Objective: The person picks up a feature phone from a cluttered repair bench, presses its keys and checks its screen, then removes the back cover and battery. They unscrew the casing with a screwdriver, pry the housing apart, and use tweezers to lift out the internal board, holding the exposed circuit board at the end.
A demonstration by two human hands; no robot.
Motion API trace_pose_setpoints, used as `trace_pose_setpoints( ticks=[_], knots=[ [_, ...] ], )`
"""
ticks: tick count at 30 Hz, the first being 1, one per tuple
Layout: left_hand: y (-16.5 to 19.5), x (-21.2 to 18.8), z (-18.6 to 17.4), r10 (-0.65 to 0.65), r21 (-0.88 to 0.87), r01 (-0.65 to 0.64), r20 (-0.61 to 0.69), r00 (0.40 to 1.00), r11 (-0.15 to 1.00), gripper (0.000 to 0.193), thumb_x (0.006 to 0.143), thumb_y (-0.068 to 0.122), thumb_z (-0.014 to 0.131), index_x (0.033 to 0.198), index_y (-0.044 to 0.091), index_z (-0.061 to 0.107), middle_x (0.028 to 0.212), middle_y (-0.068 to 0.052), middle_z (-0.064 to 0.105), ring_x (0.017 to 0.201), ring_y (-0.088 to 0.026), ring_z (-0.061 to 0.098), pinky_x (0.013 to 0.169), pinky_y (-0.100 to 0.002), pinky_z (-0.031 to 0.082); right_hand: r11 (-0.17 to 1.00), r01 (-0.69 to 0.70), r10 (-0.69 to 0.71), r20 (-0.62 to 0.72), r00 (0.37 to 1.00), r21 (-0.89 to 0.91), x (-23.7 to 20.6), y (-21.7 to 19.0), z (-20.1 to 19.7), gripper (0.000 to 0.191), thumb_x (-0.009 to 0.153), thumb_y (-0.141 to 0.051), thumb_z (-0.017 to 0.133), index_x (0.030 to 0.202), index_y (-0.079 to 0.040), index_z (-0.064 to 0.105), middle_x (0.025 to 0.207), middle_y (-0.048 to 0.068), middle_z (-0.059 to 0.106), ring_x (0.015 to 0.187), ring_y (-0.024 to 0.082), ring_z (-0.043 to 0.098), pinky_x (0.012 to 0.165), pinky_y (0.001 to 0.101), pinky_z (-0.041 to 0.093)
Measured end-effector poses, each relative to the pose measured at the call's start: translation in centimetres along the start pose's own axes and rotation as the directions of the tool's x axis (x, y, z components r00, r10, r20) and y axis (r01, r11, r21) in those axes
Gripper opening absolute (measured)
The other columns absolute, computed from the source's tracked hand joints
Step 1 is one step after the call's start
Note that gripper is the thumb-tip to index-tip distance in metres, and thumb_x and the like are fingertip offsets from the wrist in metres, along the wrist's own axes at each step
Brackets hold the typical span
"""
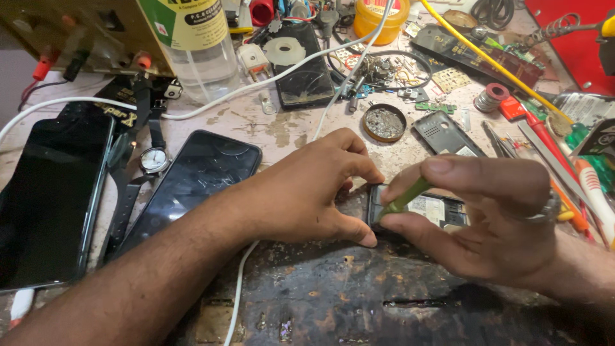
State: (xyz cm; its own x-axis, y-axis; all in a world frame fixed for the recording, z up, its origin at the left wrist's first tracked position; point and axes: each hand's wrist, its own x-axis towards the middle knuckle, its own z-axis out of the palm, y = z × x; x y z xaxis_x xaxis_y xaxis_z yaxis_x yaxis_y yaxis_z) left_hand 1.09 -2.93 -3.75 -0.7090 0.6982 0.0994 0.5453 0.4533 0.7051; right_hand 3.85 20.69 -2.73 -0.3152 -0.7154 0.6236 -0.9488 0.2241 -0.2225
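Fingers (359, 168) of the left hand (301, 192) pinched the small opened phone (428, 210) shut-tight at its edge; right hand (493, 218) gripped a green pry tool (405, 197) against it — light, stiff, likely fragile.

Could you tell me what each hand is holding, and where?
Left hand grips the small opened phone by its left end; right hand pinches a green tool near its tip.

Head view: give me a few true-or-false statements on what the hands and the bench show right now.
1. The right hand pinches a green tool. True.
2. The left hand rests on the wristwatch. False: it steadies the small opened phone; the watch lies apart.
3. Two dark phones lie face up left of the forearm. True: the big phone and the cracked phone.
4. The round tin is empty. False: it holds greyish bits.
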Motion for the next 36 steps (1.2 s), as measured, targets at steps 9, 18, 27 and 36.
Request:
trace_pose_setpoints(
  ticks=[9,18,27,36],
  knots=[
    [0.0,-0.1,-0.1,0.008,0.001,-0.008,-0.012,1.0,1.0,0.069,0.064,0.038,0.091,0.121,0.008,0.068,0.126,-0.007,0.056,0.099,-0.019,0.069,0.082,-0.033,0.059,0.999,-0.032,0.032,0.008,0.999,0.017,-0.3,0.2,-0.4,0.073,0.081,0.005,0.079,0.138,-0.001,0.034,0.131,0.013,0.036,0.093,0.025,0.075,0.078,0.0325,0.062],
    [0.0,-0.1,0.1,-0.022,-0.011,0.022,0.002,1.0,1.0,0.07,0.063,0.038,0.09,0.122,0.008,0.067,0.126,-0.006,0.055,0.097,-0.018,0.07,0.081,-0.032,0.061,0.999,-0.029,0.034,-0.179,0.983,0.03,-0.1,-0.2,0.7,0.085,0.077,-0.01,0.09,0.138,-0.009,0.029,0.12,0.011,0.053,0.088,0.022,0.075,0.076,0.034,0.062],
    [0.9,-0.2,0.0,-0.036,0.012,0.035,0.02,0.999,0.999,0.062,0.065,0.038,0.09,0.116,0.009,0.071,0.122,-0.006,0.059,0.096,-0.02,0.069,0.08,-0.033,0.059,0.911,-0.182,0.186,0.026,0.982,0.369,-1.1,-0.5,0.1,0.066,0.093,0.013,0.063,0.14,-0.01,0.023,0.123,0.017,0.051,0.115,0.028,0.074,0.089,0.0361,0.065],
    [-0.1,-0.8,0.1,0.01,-0.028,-0.009,0.04,0.999,1.0,0.063,0.067,0.035,0.09,0.12,0.009,0.069,0.13,-0.008,0.055,0.109,-0.022,0.066,0.087,-0.035,0.057,0.963,-0.182,0.173,0.065,0.983,0.199,-1.5,-0.3,0.0,0.065,0.089,0.013,0.065,0.14,-0.009,0.032,0.128,0.023,0.045,0.121,0.028,0.07,0.093,0.0358,0.064]
  ],
)
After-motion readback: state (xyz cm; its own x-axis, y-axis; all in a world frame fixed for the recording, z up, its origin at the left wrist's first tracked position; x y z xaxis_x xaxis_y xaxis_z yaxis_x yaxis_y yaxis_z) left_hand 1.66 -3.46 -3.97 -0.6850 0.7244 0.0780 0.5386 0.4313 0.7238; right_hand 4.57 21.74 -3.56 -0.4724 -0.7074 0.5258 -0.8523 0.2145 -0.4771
